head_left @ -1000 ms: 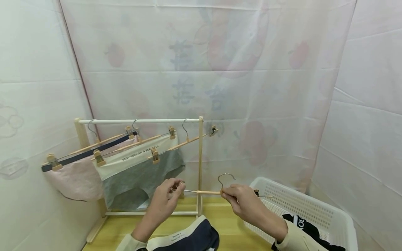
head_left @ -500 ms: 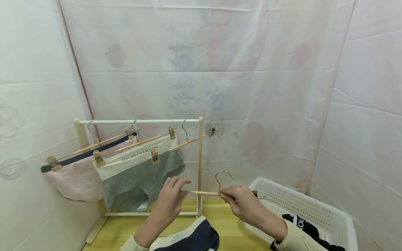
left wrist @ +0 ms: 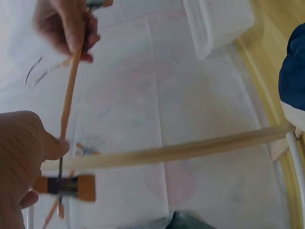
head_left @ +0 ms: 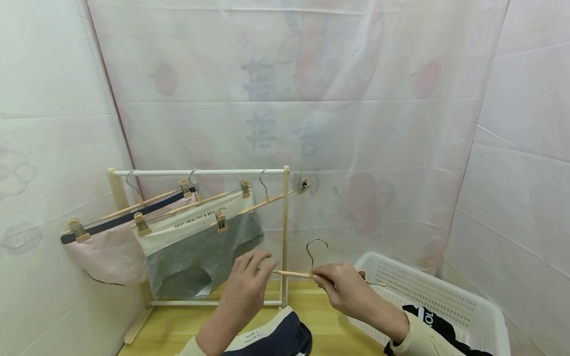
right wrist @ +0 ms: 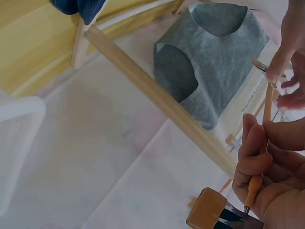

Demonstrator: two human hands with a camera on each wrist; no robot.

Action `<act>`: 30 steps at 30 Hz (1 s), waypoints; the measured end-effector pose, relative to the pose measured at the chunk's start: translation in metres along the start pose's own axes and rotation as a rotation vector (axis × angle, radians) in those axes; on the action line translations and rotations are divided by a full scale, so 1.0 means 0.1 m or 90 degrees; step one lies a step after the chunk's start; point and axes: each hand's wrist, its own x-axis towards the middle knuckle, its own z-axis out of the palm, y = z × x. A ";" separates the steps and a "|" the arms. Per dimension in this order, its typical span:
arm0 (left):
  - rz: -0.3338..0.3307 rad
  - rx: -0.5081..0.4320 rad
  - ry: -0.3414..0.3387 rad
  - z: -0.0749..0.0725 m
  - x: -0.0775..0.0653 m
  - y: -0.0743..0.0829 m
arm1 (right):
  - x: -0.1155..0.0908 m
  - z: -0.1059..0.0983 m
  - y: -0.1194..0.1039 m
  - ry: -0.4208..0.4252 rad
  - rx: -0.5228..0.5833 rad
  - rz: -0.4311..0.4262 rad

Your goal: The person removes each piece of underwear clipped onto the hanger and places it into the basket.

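While the right hand (head_left: 345,288) grips a metal-hooked wooden hanger (head_left: 293,274), the left hand (head_left: 249,283) touches its clip end (left wrist: 86,187), pinch indeterminable; rightward, a white perforated plastic basket (head_left: 429,290) holds black white-lettered fabric (head_left: 442,328).

We count four hangers (head_left: 294,274), two hung garments (head_left: 178,269), one rack (head_left: 222,172), one basket (head_left: 483,307), one left hand (head_left: 248,282), one right hand (head_left: 349,291).
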 end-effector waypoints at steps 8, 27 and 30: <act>0.099 0.035 -0.080 0.04 0.05 0.31 | 0.01 0.01 -0.10 0.006 0.019 0.002; 0.143 0.107 -0.060 0.02 0.10 0.38 | 0.06 0.10 -0.29 0.009 0.043 -0.008; 0.140 0.124 -0.089 0.01 0.05 0.33 | 0.03 0.10 -0.35 0.036 -0.004 -0.003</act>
